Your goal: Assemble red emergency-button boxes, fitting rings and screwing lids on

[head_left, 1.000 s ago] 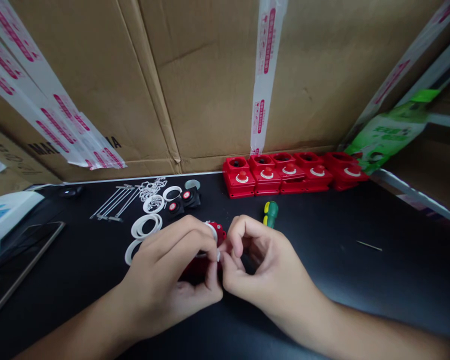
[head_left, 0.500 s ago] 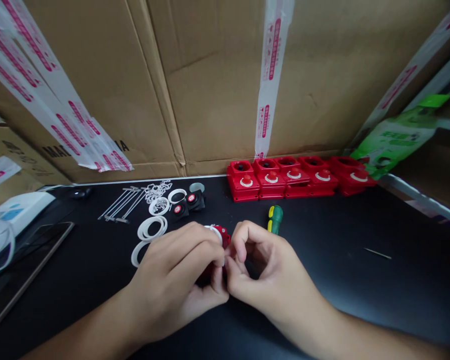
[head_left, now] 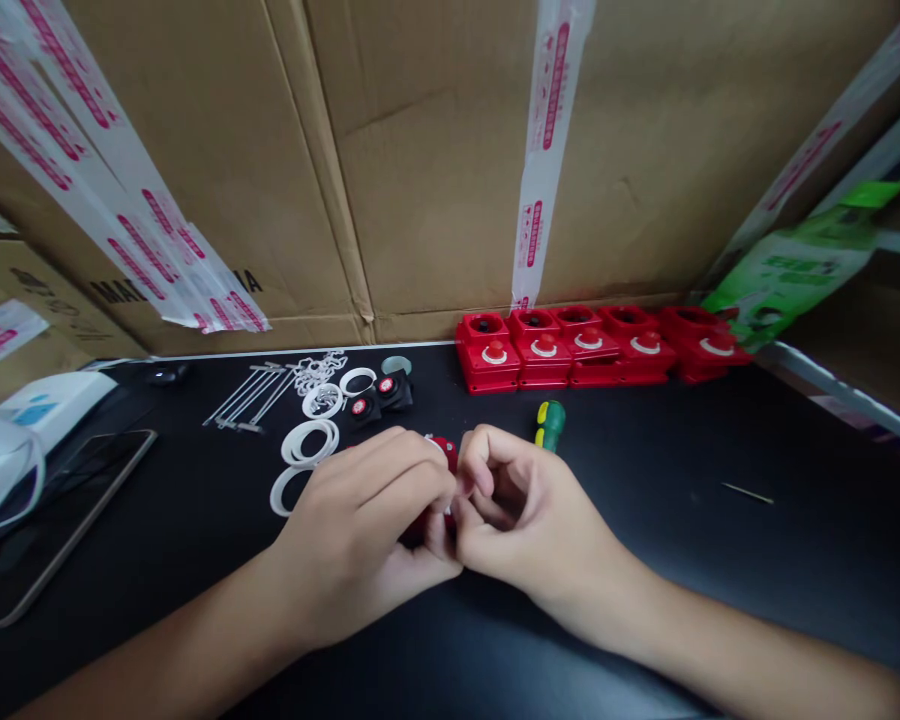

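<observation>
My left hand (head_left: 379, 530) and my right hand (head_left: 529, 515) meet at the middle of the black table, thumbs and fingertips pinched close together. Between them is something small and pale, mostly covered by the fingers, too small to name. Just behind the fingertips a red part with a white ring (head_left: 444, 450) shows, the rest of it hidden by my left hand. Left of that hand lie white rings (head_left: 310, 442). Beyond my right hand is a green and yellow screwdriver handle (head_left: 550, 424).
Red housings with knobs (head_left: 544, 350) stand in a row at the back. Two black switch blocks (head_left: 394, 390), metal rods (head_left: 251, 395) and a chain (head_left: 321, 372) lie back left. A phone (head_left: 67, 530) is far left, a thin metal bit (head_left: 748, 492) right, a green bottle (head_left: 802, 260) back right.
The view has shifted slightly, so the table things sit a little higher in the picture. Both hands stay pinched together at nearly the same place.
</observation>
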Demonstrator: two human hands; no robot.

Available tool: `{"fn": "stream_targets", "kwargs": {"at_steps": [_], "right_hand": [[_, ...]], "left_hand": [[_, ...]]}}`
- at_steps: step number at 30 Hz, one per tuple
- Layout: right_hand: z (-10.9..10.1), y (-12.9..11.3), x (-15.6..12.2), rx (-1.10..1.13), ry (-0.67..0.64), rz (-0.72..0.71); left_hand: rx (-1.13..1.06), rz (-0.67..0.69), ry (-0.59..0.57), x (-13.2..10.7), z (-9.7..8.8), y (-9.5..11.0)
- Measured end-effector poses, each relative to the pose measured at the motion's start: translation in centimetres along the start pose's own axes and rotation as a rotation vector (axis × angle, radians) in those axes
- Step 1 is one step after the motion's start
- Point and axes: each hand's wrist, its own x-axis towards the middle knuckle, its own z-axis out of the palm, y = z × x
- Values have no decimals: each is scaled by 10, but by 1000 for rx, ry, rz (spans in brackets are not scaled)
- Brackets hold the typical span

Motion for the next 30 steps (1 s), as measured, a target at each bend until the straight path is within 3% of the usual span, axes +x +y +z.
{"fn": "stream_targets", "kwargs": {"at_steps": [14, 20, 30], "right_hand": [[-2, -5, 1, -129, 82, -85], [-5, -2, 0, -120, 80, -49], [-6, -1, 2, -126, 89, -55]], "left_hand": [[-30, -140, 18, 2, -1, -1], [68, -4, 63, 3, -6, -1], [96, 47, 28, 4, -9, -4]]}}
